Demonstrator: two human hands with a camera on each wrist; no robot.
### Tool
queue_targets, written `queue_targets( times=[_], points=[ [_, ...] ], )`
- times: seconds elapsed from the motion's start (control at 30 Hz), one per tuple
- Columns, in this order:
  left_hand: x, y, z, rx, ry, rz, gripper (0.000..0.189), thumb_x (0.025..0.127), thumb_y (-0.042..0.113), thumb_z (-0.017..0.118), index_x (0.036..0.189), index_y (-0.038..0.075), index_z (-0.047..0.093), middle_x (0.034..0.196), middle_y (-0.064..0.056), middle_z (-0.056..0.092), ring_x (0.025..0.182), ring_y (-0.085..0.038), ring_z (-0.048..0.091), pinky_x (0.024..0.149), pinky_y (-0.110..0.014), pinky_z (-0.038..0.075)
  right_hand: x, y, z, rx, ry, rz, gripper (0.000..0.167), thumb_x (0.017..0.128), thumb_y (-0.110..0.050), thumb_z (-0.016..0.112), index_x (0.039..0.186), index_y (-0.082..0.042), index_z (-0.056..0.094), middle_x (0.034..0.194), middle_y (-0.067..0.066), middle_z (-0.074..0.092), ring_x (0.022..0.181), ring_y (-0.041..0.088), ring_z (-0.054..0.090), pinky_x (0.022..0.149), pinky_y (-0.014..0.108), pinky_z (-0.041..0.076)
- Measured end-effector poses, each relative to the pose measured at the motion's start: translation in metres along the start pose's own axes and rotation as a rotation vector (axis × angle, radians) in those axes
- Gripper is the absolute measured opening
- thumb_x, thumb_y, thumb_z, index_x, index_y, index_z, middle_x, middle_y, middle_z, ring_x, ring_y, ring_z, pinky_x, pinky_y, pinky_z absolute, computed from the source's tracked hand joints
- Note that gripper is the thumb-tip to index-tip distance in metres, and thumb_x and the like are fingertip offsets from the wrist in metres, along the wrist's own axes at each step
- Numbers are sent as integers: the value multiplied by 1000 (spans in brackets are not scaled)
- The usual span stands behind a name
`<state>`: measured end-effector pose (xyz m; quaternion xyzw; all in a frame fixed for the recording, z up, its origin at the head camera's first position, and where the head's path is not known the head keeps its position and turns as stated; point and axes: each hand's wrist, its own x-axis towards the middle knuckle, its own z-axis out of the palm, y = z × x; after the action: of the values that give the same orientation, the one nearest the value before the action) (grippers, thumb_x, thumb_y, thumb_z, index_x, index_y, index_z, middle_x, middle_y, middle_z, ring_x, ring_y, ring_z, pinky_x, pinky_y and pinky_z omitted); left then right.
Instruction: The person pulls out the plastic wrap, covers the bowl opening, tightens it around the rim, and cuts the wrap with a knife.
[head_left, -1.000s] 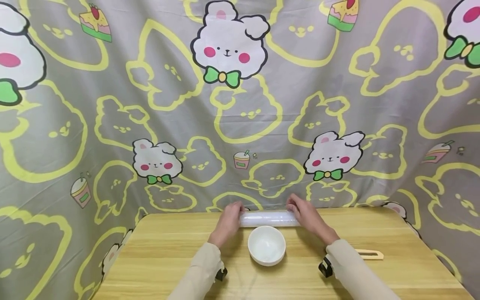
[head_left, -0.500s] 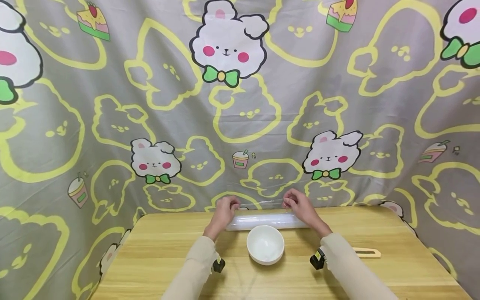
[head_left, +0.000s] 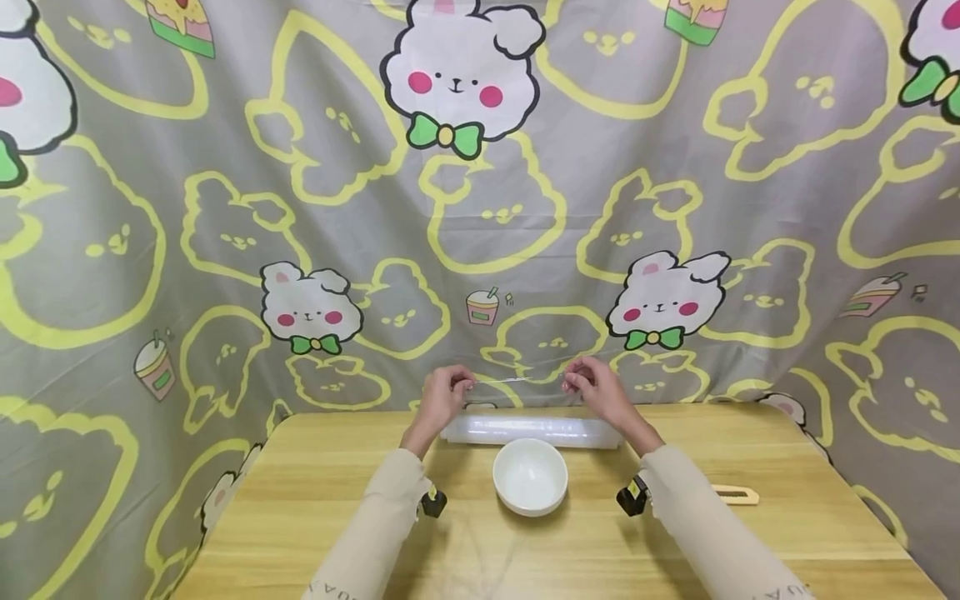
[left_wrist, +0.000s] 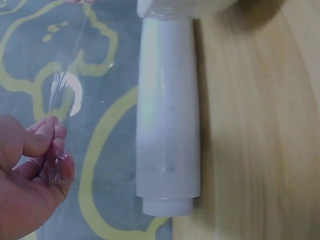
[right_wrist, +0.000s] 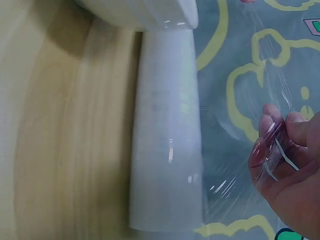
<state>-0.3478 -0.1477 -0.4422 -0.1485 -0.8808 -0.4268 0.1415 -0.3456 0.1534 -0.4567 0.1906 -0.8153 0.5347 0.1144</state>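
A roll of cling film (head_left: 534,431) lies crosswise near the table's back edge, its white core end showing in the left wrist view. My left hand (head_left: 441,395) pinches one edge of the loose film (left_wrist: 65,95) between thumb and fingers. The other side of that clear film is pinched in my right hand (head_left: 597,388), bunched at the fingers in the right wrist view. Both hands are raised above and behind the roll, with the film stretched between them. In front of the roll stands a white bowl (head_left: 530,478), nothing visible inside it.
To the right on the wooden table (head_left: 300,517) lies a yellow utility knife (head_left: 737,495), partly behind the right sleeve. A grey patterned curtain (head_left: 525,250) hangs directly behind the table and along both sides.
Both hands have gone from the roll's ends up and away from it, drawing out the film. The roll now lies free of the hands. The bowl stays where it was.
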Motion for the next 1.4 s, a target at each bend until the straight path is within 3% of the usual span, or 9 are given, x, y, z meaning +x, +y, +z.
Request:
queue_targets(
  times=[0.27, 0.47, 0.63, 0.87, 1.13, 1.4],
  points=[
    [7, 12, -13, -5, 2, -11, 14, 97, -6, 63, 92, 0, 75, 91, -15, 74, 79, -26, 67, 66, -29, 54, 10, -16, -5, -15, 24, 9, 6, 103, 3, 56, 101, 3, 62, 90, 20, 73, 88, 45, 69, 65, 30, 58],
    [12, 16, -18, 37, 16, -14, 14, 97, -5, 63, 93, 0, 76, 86, -6, 73, 75, -18, 64, 65, -28, 52, 12, -25, -7, -29, 26, 18, 9, 105, 1, 54, 103, 4, 62, 91, 22, 72, 88, 44, 69, 63, 31, 56],
    [18, 23, -21, 0, 39, -8, 13, 98, -5, 62, 94, -2, 75, 89, -11, 73, 75, -22, 63, 61, -26, 50, 17, -33, -13, -41, 39, -5, 11, 105, -1, 52, 105, 5, 61, 91, 22, 72, 89, 46, 68, 62, 28, 55],
    [23, 37, -30, 14, 82, 9, 11, 98, -1, 65, 94, -1, 75, 88, -8, 74, 74, -17, 62, 62, -27, 50, 26, -47, -22, -40, 62, 3, 10, 106, -2, 53, 102, 1, 61, 90, 20, 73, 88, 42, 70, 62, 29, 55],
    [26, 48, -42, 9, 110, 61, 12, 98, -2, 64, 94, -3, 75, 90, -12, 74, 80, -31, 69, 63, -29, 52, 35, -62, -29, -42, 57, 7, 10, 106, -6, 53, 103, 0, 61, 93, 19, 74, 90, 41, 70, 66, 34, 58],
    [27, 58, -47, 46, 135, 77, 11, 98, 1, 66, 93, 1, 76, 89, -8, 75, 76, -19, 65, 63, -28, 52, 45, -68, -36, -52, 75, -40, 10, 105, -3, 55, 101, 3, 62, 90, 25, 73, 88, 48, 68, 65, 38, 59]
  ],
)
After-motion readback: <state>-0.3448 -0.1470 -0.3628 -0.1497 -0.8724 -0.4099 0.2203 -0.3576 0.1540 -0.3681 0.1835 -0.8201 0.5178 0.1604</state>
